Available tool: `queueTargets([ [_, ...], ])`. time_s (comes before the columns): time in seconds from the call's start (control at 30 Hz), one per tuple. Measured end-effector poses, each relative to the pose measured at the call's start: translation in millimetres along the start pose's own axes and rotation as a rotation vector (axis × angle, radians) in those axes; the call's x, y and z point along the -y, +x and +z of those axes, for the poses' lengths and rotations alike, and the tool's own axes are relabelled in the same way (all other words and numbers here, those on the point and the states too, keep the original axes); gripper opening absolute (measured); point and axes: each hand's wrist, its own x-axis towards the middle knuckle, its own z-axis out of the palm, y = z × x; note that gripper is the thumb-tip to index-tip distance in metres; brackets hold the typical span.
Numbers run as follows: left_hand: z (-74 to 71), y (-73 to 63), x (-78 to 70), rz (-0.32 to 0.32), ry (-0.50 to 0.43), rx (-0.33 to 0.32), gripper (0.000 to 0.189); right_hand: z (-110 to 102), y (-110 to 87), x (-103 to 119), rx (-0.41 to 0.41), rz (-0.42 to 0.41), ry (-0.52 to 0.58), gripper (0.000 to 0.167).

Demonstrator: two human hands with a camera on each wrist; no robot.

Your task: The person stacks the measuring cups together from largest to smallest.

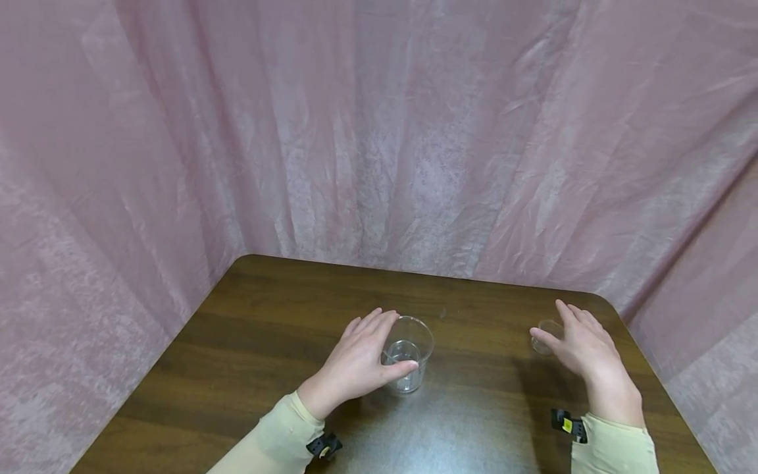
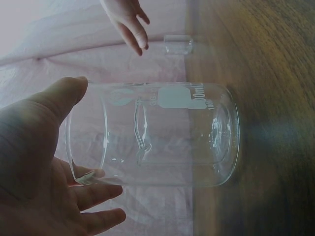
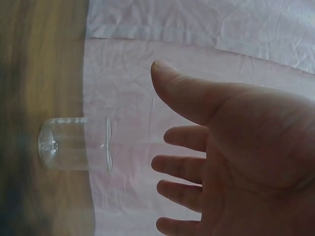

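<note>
A large clear glass beaker (image 1: 424, 339) with white markings stands upright on the table, and a smaller glass beaker (image 1: 405, 355) sits inside it. Around its upper left side is my left hand (image 1: 360, 362), thumb in front and fingers behind. In the left wrist view the thumb is at the rim of the large beaker (image 2: 179, 98) and the fingers are spread; firm contact cannot be made out. My right hand (image 1: 586, 345) hovers above and beside another small glass beaker (image 1: 540, 345). The right wrist view shows its fingers extended, apart from that small beaker (image 3: 74, 143).
The brown wooden table (image 1: 266, 309) has rounded far corners. Pink curtains (image 1: 367, 145) hang behind it and along both sides. Both wrists wear black straps (image 1: 324, 446) over pale sleeves.
</note>
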Motion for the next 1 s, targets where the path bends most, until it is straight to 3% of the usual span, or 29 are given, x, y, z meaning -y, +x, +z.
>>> queueTargets([
  [0.47,0.6,-0.2,0.7,0.003,-0.010,-0.007,0.097,7,3.8,-7,0.021,-0.005,-0.049,0.096],
  [1.0,0.7,1.0,1.0,-0.001,-0.009,-0.003,0.097,12,10.4,-17,0.081,0.033,-0.022,0.100],
])
